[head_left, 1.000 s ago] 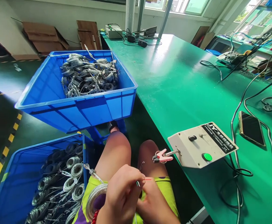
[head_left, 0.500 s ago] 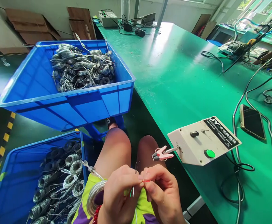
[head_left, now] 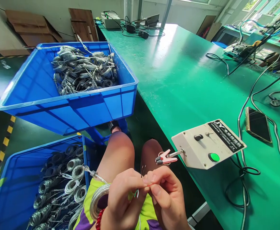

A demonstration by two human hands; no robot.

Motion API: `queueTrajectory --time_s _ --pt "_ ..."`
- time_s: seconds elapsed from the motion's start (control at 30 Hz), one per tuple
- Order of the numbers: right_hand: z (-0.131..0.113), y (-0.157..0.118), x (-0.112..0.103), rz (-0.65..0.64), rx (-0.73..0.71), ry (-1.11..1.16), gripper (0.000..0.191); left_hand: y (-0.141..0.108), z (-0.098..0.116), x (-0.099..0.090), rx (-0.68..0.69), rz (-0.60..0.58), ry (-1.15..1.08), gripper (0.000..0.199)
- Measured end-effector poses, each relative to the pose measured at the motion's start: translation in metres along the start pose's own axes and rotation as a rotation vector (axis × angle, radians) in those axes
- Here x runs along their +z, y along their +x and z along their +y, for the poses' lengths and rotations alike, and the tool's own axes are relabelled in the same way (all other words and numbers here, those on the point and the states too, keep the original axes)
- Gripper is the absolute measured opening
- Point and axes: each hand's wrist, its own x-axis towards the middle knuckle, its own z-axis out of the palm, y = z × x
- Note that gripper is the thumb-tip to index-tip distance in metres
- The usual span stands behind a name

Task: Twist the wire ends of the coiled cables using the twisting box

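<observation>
My left hand (head_left: 125, 195) is closed in a pinch on thin wires, with green and white ends (head_left: 136, 193) hanging below its fingertips and dark strands sticking up above. Against it, my right hand (head_left: 167, 191) pinches a thin red wire (head_left: 149, 185) between thumb and forefinger. A coil of clear cable (head_left: 96, 201) hangs by my left wrist, its connector (head_left: 92, 172) lying toward the lower bin. Just beyond my right hand, a pink clip (head_left: 164, 157) sticks out on a shaft from a beige control box (head_left: 208, 143) with a green button.
A blue bin (head_left: 101, 107) of bundled cables stands at the upper left, and a lower blue bin (head_left: 15, 179) holds cable coils. On the green table (head_left: 178, 83) are a phone (head_left: 258, 124) and black cables.
Both hands have shifted very slightly, and less of the red wire shows between the fingertips. The view has moved a little.
</observation>
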Motion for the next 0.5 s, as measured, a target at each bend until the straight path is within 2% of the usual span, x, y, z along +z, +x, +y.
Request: queueTrajectory --time_s 0.17,0.3,0.5 --pt "-0.001 -0.003 -0.003 -0.057 -0.195 -0.106 0.007 -0.001 0.002 -0.002 -0.069 -0.059 0.007 0.014" --pt "-0.005 -0.005 -0.004 -0.101 -0.272 -0.219 0.007 0.002 0.005 -0.003 -0.085 -0.105 0.009 0.019" --pt "-0.024 0.000 0.001 -0.019 -0.651 -0.589 0.021 0.010 0.007 -0.003 -0.059 -0.088 0.097 0.022"
